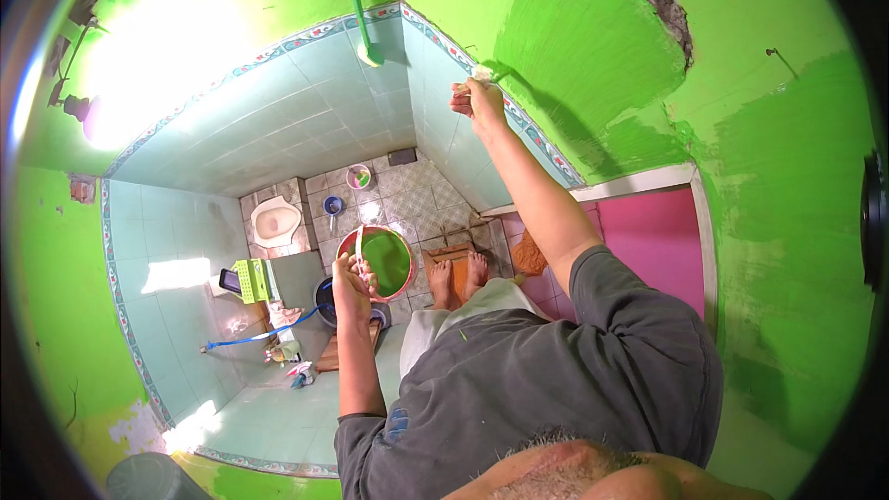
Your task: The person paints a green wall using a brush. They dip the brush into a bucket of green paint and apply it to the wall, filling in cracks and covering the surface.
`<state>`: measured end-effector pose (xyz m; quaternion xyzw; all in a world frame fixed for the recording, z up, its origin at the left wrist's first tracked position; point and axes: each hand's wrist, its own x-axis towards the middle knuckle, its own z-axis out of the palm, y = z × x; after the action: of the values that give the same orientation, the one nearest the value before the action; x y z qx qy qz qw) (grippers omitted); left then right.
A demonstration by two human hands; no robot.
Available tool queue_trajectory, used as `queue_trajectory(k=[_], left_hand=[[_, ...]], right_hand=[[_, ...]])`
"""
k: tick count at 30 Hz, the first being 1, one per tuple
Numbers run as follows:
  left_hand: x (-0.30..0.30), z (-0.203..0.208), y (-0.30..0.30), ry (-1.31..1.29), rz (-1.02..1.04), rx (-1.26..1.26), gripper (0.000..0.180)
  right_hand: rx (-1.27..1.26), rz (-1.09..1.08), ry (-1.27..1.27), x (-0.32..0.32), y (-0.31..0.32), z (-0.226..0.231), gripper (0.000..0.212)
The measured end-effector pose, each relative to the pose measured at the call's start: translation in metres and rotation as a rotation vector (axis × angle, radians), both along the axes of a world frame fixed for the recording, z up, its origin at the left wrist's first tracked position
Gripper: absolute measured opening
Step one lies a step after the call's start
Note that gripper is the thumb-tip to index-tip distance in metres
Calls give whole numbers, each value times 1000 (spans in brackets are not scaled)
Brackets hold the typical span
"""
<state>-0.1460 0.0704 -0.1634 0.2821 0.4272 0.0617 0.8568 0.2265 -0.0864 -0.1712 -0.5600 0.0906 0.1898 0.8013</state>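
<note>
My left hand (355,287) is closed around the pale handle (360,243) of a round bucket with a reddish rim. Bright green paint (387,261) shows inside the bucket, which hangs in front of my feet. My right arm reaches far up to the right wall. There my right hand (482,104) pinches a small paintbrush with a pale end (483,73), at the green wall just above the patterned tile border (532,125). Fingers hide most of the brush's handle.
A long-handled green brush (362,28) hangs in the far corner. Below are a squat toilet (276,222), a blue dipper (332,207), a small pail (358,177) and a lime basket (250,281). A blue hose (264,337) crosses at left. An orange mat (448,257) lies under my feet.
</note>
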Motion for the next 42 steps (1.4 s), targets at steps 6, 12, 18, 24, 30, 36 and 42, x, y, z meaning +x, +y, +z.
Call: queue_trajectory(k=[6, 12, 18, 24, 30, 36, 42], left_hand=[[3, -9, 1, 9, -6, 12, 32], [4, -12, 2, -11, -35, 11, 33], [9, -2, -1, -36, -65, 12, 30], [8, 5, -1, -12, -64, 1, 24], [11, 5, -3, 5, -59, -10, 25], [9, -3, -2, 20, -60, -2, 28], [12, 0, -2, -30, -77, 1, 30]], right_hand=[[175, -128, 44, 33, -24, 57, 23], [125, 7, -517, -2, -13, 212, 22], [-87, -135, -719, 9, -18, 146, 23], [-104, -114, -425, -14, -28, 4, 18], [-2, -82, 63, -35, -46, -13, 34], [106, -93, -104, -15, -58, 102, 29], [25, -62, -668, -42, -51, 211, 23]])
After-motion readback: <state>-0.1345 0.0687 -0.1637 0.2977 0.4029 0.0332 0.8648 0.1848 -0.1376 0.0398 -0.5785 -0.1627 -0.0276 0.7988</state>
